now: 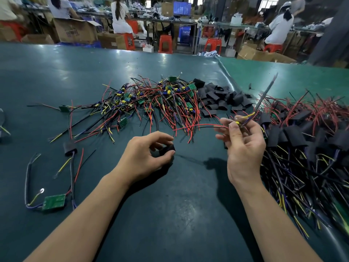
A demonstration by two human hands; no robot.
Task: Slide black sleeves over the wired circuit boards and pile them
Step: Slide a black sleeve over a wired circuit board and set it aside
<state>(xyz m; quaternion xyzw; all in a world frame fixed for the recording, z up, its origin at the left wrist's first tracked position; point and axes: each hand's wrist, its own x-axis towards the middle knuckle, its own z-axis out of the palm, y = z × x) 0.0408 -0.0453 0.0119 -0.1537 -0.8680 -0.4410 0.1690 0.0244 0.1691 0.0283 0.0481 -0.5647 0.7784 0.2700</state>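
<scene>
My left hand point(145, 156) pinches a black sleeve point(167, 149) between thumb and fingers, just above the green table mat point(170, 205). My right hand point(243, 146) is raised and pinches a wired circuit board point(238, 123) at the fingertips; its red and black wires trail left and its other wires blur upward. A tangle of bare wired boards point(156, 103) lies ahead at centre. Loose black sleeves point(221, 99) are heaped just right of it. The pile of sleeved boards point(306, 140) spreads along the right side.
A bare green board with wires point(53, 202) lies at the near left, with a sleeved board point(69, 148) above it. Another lone board point(63, 108) sits far left. Beyond the table are people on red stools, cardboard boxes and benches.
</scene>
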